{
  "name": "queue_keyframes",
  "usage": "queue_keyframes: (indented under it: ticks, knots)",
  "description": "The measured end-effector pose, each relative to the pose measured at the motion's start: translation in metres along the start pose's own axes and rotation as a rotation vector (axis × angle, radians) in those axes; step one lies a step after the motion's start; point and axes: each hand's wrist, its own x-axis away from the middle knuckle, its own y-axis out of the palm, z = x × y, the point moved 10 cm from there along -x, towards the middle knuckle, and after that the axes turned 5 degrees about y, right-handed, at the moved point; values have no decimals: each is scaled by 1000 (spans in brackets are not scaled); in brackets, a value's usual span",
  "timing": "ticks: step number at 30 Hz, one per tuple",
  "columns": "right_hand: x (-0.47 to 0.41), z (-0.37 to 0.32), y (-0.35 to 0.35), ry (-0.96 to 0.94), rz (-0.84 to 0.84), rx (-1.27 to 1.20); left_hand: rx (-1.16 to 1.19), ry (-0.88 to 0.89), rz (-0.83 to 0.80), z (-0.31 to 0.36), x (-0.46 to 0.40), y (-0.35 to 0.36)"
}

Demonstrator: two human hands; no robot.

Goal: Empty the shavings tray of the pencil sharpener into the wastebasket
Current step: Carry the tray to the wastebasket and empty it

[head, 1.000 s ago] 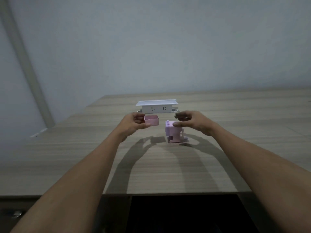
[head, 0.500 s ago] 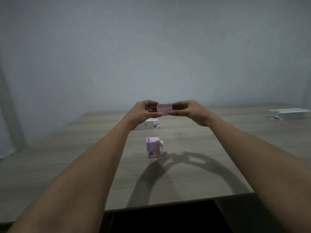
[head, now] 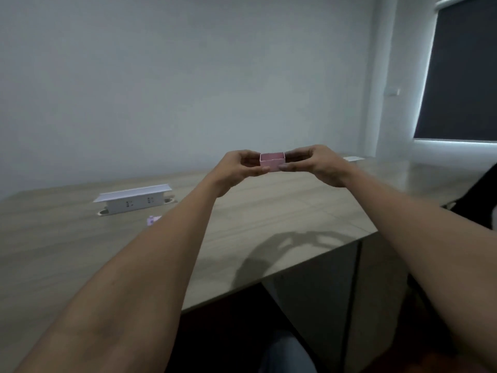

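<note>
The person is holding the pink shavings tray (head: 272,162) upright in the air over the tabletop (head: 269,211), left hand (head: 236,168) and right hand (head: 314,162) each pinching an end. The pencil sharpener (head: 152,219) is sitting behind the left forearm. No wastebasket is showing; carrying the tray level to it seems next.

Both arms reach out over the wooden table (head: 269,211), and the air under them is open. The table top is bare on the right, out to its front edge and corner. On the left a white socket box (head: 134,201) sticks up from the top, and the pink pencil sharpener (head: 152,219) peeks out just beside the left arm. Something dark (head: 481,200) stands close to the right edge.
</note>
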Motion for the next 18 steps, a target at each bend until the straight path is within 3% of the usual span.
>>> queue_keyframes:
  ticks: [11,18]
  knots:
    - [123,96,-119,175,181,84,125,-12,-249,-7,-15,195]
    - [199,202,-143,376,257,26,219,-115,-289,-69,13,300]
